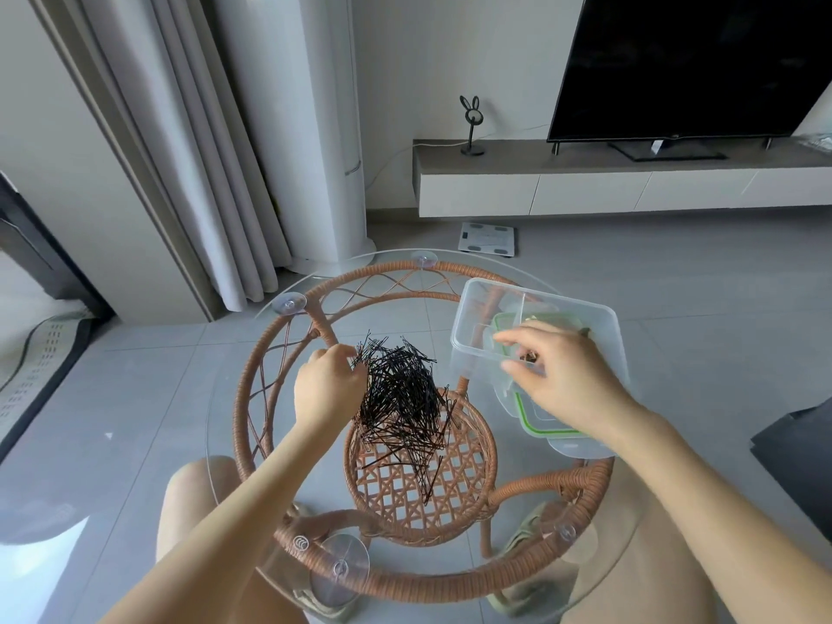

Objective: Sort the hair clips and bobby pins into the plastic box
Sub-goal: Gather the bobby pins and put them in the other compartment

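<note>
A loose heap of black bobby pins [400, 398] lies in the middle of the round glass tabletop [234, 443]. My left hand [328, 382] rests at the heap's left edge, fingers curled onto some pins. To the right stands a clear plastic box [477, 308] with inner dividers, sitting on a green-rimmed lid [549, 432]. My right hand [558, 376] hovers over the box's near side, fingers spread, with nothing clearly in it. Something small and brownish shows inside the box, partly hidden by that hand.
The glass top sits on a brown wicker frame [252, 398] with suction cups [290, 303]. My knees are under the table. Beyond are a curtain [193, 173], a white column unit [324, 128], a bathroom scale [487, 238], and a low TV stand [585, 182] with a television [684, 65].
</note>
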Demonstrator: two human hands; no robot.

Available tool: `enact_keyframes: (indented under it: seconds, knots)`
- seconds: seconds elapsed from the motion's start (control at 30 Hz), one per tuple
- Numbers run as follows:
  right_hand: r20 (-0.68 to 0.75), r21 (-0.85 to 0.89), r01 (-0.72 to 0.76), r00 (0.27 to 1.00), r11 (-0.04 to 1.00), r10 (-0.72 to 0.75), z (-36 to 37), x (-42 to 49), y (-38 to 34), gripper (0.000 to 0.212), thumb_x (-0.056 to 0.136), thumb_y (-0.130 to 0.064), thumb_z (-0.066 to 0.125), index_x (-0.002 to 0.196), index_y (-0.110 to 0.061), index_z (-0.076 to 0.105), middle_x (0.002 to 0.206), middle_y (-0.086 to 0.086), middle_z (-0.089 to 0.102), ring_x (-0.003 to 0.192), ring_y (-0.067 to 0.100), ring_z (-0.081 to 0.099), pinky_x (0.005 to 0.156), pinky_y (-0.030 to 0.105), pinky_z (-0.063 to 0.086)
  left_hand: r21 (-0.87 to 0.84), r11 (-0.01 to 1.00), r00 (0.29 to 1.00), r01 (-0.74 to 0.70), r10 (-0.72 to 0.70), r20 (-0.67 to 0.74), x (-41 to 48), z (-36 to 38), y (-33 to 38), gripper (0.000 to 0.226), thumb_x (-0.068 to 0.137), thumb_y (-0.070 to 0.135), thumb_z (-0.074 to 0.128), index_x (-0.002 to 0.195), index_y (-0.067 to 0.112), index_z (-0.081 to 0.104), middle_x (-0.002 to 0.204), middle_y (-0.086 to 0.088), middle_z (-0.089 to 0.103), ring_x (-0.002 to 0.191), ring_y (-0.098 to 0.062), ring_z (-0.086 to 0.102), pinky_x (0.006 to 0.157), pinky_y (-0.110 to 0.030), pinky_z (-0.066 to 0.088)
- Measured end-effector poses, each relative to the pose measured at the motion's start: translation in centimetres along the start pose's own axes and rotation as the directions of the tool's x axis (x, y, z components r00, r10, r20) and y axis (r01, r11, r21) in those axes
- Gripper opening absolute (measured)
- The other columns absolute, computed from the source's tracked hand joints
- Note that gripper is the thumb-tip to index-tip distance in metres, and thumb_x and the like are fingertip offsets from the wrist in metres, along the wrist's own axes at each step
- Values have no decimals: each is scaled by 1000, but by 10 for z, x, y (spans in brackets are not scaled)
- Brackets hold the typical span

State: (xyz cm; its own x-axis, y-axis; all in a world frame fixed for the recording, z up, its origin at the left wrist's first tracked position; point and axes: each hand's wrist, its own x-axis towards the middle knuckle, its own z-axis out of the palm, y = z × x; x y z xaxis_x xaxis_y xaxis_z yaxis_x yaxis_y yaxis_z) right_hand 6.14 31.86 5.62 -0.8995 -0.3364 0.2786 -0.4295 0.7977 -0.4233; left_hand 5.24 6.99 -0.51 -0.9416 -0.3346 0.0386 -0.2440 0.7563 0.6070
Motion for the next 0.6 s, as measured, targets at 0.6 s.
enact_keyframes:
  seconds: [0.6]
  knots:
    - [147, 197, -394, 917, 898, 370, 108, 26, -54, 43, 75, -20, 73, 113, -16, 53, 77, -10, 51, 67, 9, 50, 52, 19, 33, 57, 998, 969, 20, -33, 247, -1, -8, 3, 33, 75, 14, 71, 106, 11, 60, 97, -11, 69, 73, -21, 58, 59, -25, 46]
